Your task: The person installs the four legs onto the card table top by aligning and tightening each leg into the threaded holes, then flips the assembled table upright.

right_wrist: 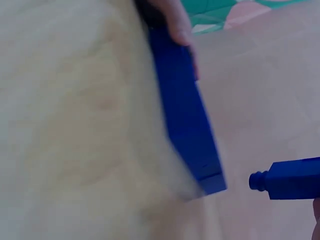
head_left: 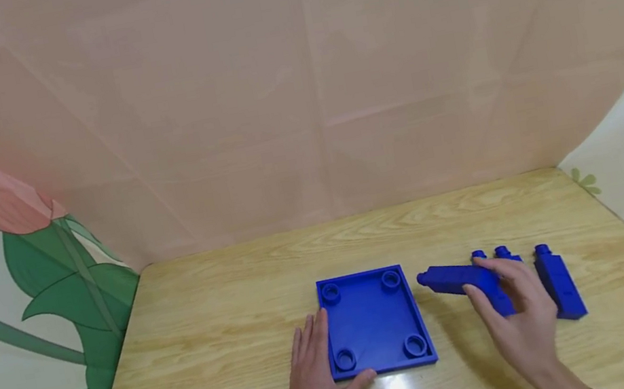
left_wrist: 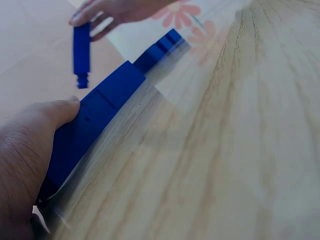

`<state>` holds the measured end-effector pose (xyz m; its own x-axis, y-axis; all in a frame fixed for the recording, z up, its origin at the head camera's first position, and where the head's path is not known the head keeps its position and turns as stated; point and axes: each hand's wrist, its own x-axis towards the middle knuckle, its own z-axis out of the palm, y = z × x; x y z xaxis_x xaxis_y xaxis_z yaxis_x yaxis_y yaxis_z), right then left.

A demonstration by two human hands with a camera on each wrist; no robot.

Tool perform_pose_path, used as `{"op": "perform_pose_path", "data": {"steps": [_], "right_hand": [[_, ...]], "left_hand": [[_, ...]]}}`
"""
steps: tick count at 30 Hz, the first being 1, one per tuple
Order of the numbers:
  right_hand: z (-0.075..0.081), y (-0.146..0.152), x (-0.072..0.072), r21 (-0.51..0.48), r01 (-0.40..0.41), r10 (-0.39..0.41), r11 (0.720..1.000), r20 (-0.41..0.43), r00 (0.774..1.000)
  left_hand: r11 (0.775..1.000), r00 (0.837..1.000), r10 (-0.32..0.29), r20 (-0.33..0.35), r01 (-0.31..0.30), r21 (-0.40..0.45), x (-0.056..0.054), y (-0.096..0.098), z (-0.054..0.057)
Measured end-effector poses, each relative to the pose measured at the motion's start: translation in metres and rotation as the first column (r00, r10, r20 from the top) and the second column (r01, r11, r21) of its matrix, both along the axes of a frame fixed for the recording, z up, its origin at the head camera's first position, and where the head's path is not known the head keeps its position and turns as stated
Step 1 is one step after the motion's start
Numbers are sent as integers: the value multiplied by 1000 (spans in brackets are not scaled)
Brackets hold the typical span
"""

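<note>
Blue peg (head_left: 446, 278) aloft, pinched between the right hand's (head_left: 521, 318) thumb and fingers!
Head view: tray (head_left: 373, 322) lower centre, left hand's (head_left: 318, 379) fingers straight along its left edge, three more pegs (head_left: 561, 287) lower right; left wrist: thumb on the tray, held peg upper left; right wrist: tray mid-frame, held peg lower right.

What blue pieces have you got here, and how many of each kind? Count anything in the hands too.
Square tray: 1
Knobbed blocks: 4 (one in the right hand, three on the table, partly hidden in places)
Total: 5 blue pieces
</note>
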<state>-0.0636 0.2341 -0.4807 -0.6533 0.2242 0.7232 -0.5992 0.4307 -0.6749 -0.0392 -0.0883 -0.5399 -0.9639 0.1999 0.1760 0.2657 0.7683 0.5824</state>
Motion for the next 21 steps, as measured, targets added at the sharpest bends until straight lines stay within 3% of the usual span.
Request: {"op": "perform_pose_path", "data": {"steps": [3,6,9,16,21], "right_hand": [[14,-10,-9,-52,-67,65,996,-43,997],[26,-21,-19,-139,-181,166,974,-114,980],[34,-30,-27,-166,-233,213,958,-129,968],[47,-56,-40,-102,-247,240,964,-82,967],[51,-72,-45,-100,-312,306,945,-65,950]], "left_hand": [[1000,1000,1,11,-1,7,0,0,-1],[1000,999,-2,36,2,18,-1,-1,0],[1000,999,-6,47,5,20,-2,-1,0],[1000,1000,-6,29,5,16,-1,-1,1],[1000,1000,-8,25,8,21,-2,-2,0]]}}
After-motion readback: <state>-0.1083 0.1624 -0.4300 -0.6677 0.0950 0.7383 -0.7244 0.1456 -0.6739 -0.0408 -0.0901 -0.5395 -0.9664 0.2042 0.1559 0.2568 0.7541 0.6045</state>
